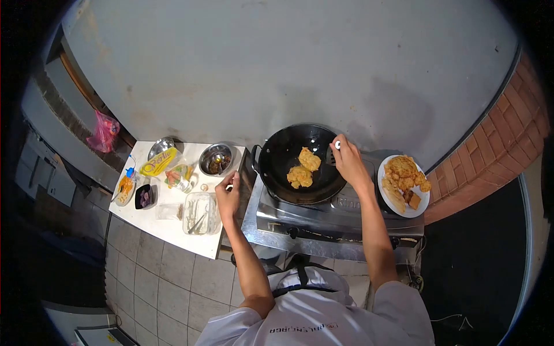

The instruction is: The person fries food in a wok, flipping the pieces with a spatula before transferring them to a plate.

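Two golden fritters, one (310, 160) a little above the other (300, 177), lie in a black wok (280, 155) on the gas stove (277, 219). My right hand (348, 161) is closed round the white-ended handle of a dark slotted spatula (330, 157), whose blade is inside the wok's right side. Over the right edge of the white table, my left hand (228, 197) has its fingers curled together near a clear container (199, 213); anything between them is too small to tell. Above that hand sits a metal bowl (216, 160) with dark contents.
A white plate (397, 202) of fried food stands right of the wok. On the white table (202, 248) are a yellow packet (158, 162), a black bowl (145, 197), another metal bowl (163, 146) and a dish of orange food (124, 189). A grey wall (277, 63) rises behind.
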### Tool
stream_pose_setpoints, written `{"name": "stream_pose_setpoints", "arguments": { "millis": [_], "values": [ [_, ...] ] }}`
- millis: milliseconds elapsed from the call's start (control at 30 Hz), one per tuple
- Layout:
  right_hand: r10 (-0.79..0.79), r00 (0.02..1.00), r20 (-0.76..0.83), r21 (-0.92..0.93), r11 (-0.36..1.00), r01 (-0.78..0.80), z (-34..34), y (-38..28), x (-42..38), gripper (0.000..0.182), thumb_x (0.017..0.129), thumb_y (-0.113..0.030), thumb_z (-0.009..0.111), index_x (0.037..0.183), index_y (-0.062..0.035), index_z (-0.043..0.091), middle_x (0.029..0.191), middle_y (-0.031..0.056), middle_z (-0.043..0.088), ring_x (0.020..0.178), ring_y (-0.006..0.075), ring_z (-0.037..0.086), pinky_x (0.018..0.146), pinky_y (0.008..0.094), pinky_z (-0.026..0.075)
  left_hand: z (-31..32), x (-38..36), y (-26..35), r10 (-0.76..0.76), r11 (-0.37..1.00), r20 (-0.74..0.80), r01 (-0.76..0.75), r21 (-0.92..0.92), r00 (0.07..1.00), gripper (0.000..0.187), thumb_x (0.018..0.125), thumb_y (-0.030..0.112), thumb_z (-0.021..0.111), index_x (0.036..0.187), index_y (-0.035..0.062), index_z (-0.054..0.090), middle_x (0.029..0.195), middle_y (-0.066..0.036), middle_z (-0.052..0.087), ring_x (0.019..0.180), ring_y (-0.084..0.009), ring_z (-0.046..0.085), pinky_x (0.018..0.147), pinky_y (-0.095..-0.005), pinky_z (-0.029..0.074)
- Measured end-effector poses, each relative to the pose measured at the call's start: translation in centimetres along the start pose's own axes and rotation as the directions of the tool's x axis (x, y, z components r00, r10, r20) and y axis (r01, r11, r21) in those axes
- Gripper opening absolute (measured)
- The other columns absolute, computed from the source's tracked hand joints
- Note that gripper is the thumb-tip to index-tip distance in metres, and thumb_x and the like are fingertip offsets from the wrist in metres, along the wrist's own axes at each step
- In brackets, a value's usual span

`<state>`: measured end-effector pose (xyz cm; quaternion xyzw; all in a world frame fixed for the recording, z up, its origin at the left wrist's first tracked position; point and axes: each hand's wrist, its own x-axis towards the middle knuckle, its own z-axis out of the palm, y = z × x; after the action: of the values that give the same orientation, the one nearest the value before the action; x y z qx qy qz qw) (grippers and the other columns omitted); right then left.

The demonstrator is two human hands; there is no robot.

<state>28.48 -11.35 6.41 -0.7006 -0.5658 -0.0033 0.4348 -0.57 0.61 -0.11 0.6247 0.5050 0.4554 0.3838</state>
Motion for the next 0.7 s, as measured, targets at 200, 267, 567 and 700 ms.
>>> {"name": "stream_pose_setpoints", "arguments": {
  "millis": [200, 267, 567, 700],
  "values": [
    [-0.019, 0.999, 0.027, 0.018, 1.0, 0.019, 1.6, 1.1, 0.8, 0.016, 0.09, -0.012, 0.052, 0.088, 0.0028, 0.046, 0.079, 0.0251, 0.058, 0.075, 0.045, 0.056, 0.062, 0.0472, 0.042, 0.0, -0.3, 1.2, -0.042, 0.999, 0.075, 0.042, -0.004, 0.996, 0.044, 0.088, 0.032, 0.059, 0.11, -0.0068, 0.06, 0.099, -0.018, 0.065, 0.093, -0.0183, 0.058, 0.084, -0.0311, 0.043],
    [0.005, 1.0, -0.002, 0.04, 0.999, -0.005, 2.1, 2.0, 0.9, 0.016, 0.089, -0.012, 0.052, 0.087, 0.0028, 0.047, 0.074, 0.0246, 0.058, 0.073, 0.0437, 0.057, 0.061, 0.0458, 0.043, -0.1, -0.2, 1.0, -0.006, 1.0, 0.02, 0.006, -0.016, 1.0, 0.036, 0.088, 0.027, 0.06, 0.107, -0.0031, 0.063, 0.074, -0.003, 0.058, 0.068, -0.0086, 0.048, 0.061, -0.0238, 0.041],
    [0.244, 0.952, -0.185, 0.254, 0.948, -0.194, 5.2, 4.3, -0.8, 0.019, 0.092, -0.016, 0.053, 0.084, 0.0016, 0.05, 0.07, 0.0088, 0.061, 0.047, 0.0103, 0.053, 0.045, 0.0256, 0.04, -0.5, 0.8, 0.2, -0.022, 1.0, 0.0, 0.022, -0.012, 1.0, 0.035, 0.088, 0.028, 0.06, 0.106, -0.0024, 0.063, 0.076, -0.003, 0.058, 0.068, -0.0081, 0.047, 0.059, -0.0228, 0.04],
    [0.299, 0.932, -0.207, 0.345, 0.913, -0.216, 5.8, 3.6, -1.0, 0.019, 0.092, -0.015, 0.053, 0.084, 0.0014, 0.05, 0.071, 0.0085, 0.061, 0.048, 0.0101, 0.053, 0.044, 0.0259, 0.039, -0.6, 1.0, 0.5, -0.028, 0.999, 0.014, 0.029, -0.035, 1.0, 0.035, 0.088, 0.027, 0.06, 0.106, -0.0027, 0.063, 0.079, -0.005, 0.06, 0.071, -0.0085, 0.048, 0.061, -0.0229, 0.04]
  ]
}}
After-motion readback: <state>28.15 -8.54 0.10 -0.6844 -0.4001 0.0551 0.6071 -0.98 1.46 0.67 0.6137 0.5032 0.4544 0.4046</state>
